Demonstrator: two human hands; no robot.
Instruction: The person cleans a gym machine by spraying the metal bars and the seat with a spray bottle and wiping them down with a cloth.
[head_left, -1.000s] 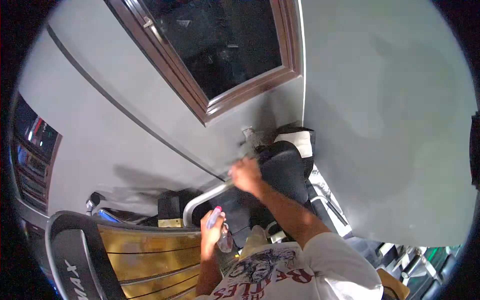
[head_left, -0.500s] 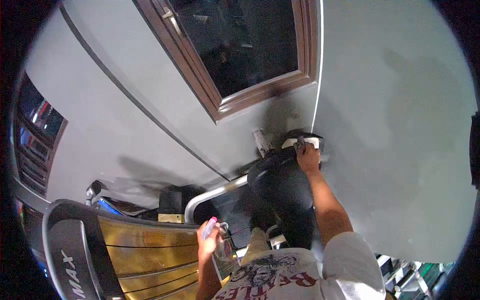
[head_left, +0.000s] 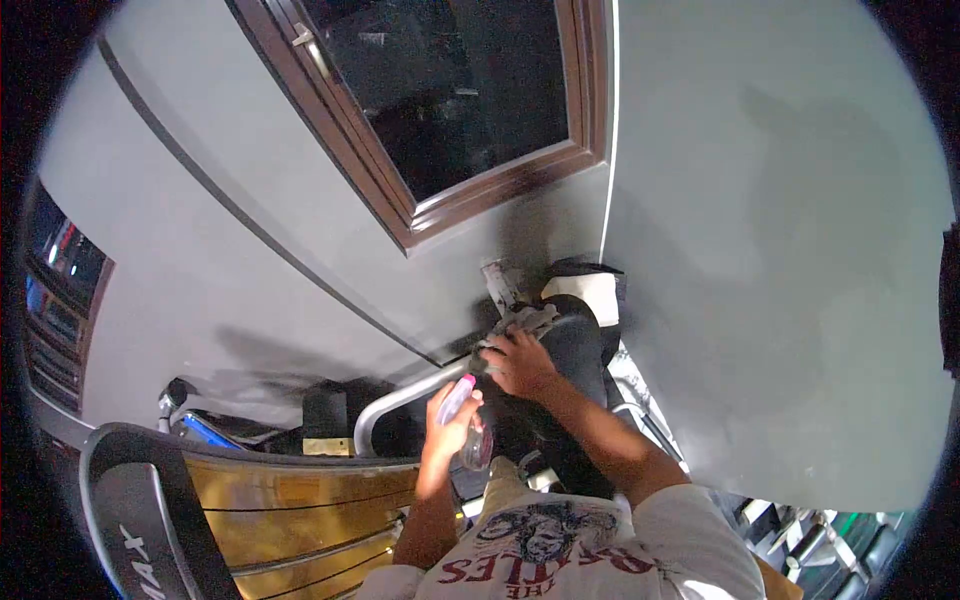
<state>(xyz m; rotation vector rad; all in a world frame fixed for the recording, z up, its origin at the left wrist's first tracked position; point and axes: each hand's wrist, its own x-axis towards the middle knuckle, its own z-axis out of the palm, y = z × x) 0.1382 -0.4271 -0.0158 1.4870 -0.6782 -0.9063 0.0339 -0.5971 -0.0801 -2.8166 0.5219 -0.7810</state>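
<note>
In my left hand (head_left: 450, 428) is a clear spray bottle (head_left: 477, 447) with a pale trigger head and a pink nozzle, tilted up toward the right. My fingers are wrapped round its neck. Just beyond the nozzle, my right hand (head_left: 520, 365) presses a grey crumpled cloth (head_left: 530, 322) against a black padded part (head_left: 578, 345) of a gym machine. Part of the cloth is hidden under the fingers. Behind the pad sits a white panel (head_left: 588, 297) with a dark edge.
A silver tube frame (head_left: 405, 397) curves beside my left hand. On the left stands a large machine with a black shroud (head_left: 130, 510) and gold panels (head_left: 290, 510). The grey wall with a brown-framed window (head_left: 508, 188) is ahead. More gym equipment (head_left: 830, 550) stands at lower right.
My right hand has moved left and nearer with the cloth, from the white panel to the black pad. My left hand has risen slightly rightward with the bottle, so the two hands are closer.
</note>
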